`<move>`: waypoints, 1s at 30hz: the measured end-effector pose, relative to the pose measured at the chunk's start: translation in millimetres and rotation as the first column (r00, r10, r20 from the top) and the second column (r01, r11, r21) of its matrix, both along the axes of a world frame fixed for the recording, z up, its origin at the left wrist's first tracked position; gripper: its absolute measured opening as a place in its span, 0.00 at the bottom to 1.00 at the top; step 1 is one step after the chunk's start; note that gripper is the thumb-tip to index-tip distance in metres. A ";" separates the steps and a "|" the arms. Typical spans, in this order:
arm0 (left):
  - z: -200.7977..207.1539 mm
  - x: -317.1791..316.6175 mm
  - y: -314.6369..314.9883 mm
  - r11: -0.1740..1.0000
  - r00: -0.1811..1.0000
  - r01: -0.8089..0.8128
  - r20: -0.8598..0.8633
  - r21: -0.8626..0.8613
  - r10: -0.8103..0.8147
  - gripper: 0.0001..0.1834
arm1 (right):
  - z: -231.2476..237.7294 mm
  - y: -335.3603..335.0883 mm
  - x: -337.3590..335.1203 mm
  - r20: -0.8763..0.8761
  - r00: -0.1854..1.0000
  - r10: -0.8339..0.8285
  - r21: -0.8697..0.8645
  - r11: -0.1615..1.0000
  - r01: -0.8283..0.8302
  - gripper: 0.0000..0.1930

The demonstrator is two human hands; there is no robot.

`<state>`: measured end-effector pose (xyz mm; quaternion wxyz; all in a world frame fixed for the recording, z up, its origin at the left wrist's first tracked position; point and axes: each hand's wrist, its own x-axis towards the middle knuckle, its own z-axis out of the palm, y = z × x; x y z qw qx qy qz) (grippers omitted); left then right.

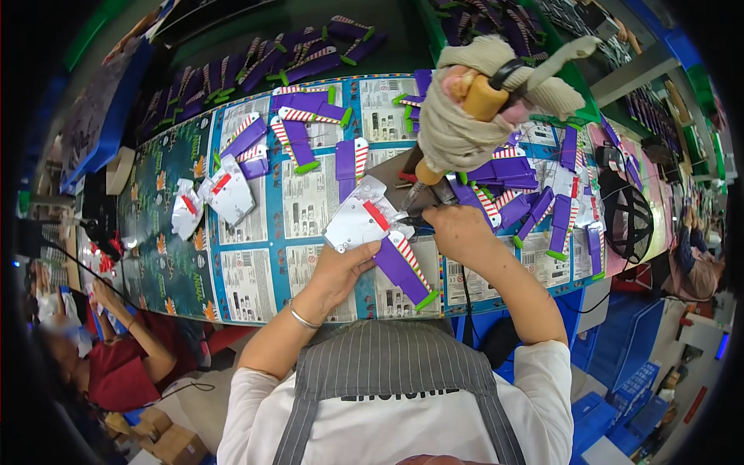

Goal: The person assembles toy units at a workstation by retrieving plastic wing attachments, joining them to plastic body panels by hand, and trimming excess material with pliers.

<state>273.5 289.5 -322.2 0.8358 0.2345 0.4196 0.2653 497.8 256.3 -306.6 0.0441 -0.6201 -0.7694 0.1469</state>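
Between our hands we see little room: the white and purple plastic toy wing (380, 236) fills it, and the cloth-wrapped hanging power screwdriver (457, 116) bars the way above. Loose purple wing parts (523, 194) crowd the right; bare printed cardboard table cover (248, 283) lies open left.

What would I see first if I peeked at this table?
Right in the middle, the left hand holds a white and purple toy wing with red stripes, and the right hand touches it from the other side. Just above hangs a tool wrapped in beige cloth. Many more purple wing pieces lie scattered over the table.
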 end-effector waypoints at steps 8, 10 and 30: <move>3.1 11.4 10.1 0.996 0.998 -0.065 0.032 0.065 0.063 0.25 | -6.8 7.5 6.0 -0.020 0.991 -0.134 -0.082 0.988 0.132 0.14; 2.6 11.0 8.6 0.996 0.998 -0.064 0.027 0.060 0.062 0.25 | -1.7 6.6 5.2 -0.023 0.991 -0.133 -0.089 0.987 0.131 0.14; 3.4 17.9 2.7 0.993 0.994 -0.102 0.042 0.061 0.100 0.23 | -2.6 5.8 7.5 -0.010 0.989 -0.146 -0.116 0.983 0.144 0.15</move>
